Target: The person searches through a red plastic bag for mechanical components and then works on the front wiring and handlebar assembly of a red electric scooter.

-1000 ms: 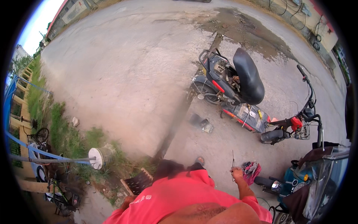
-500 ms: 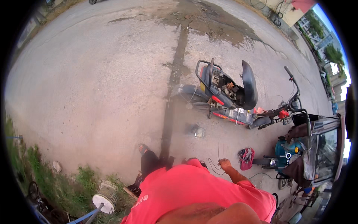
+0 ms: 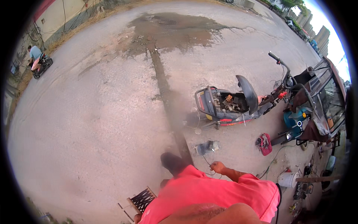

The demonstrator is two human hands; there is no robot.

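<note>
My right hand [image 3: 218, 167] reaches out in front of my pink shirt, fingers closed on a thin dark wire [image 3: 207, 162]. The wire runs over the concrete to a small grey device [image 3: 206, 147] lying just ahead. Beyond it stands an electric scooter [image 3: 227, 108] with its seat tipped up and its inner compartment exposed. My left hand is out of sight.
A red rag [image 3: 264, 143] lies right of the scooter. A covered blue three-wheeler [image 3: 317, 108] stands at the right, with a white bucket [image 3: 288, 180] and loose tools below it. A black grate [image 3: 141, 199] sits near my feet. Far left, a person rides a scooter [image 3: 37, 61].
The view has swung round, so the open scooter now sits further right and higher. My right hand stays out in front, still closed on the thin wire.
</note>
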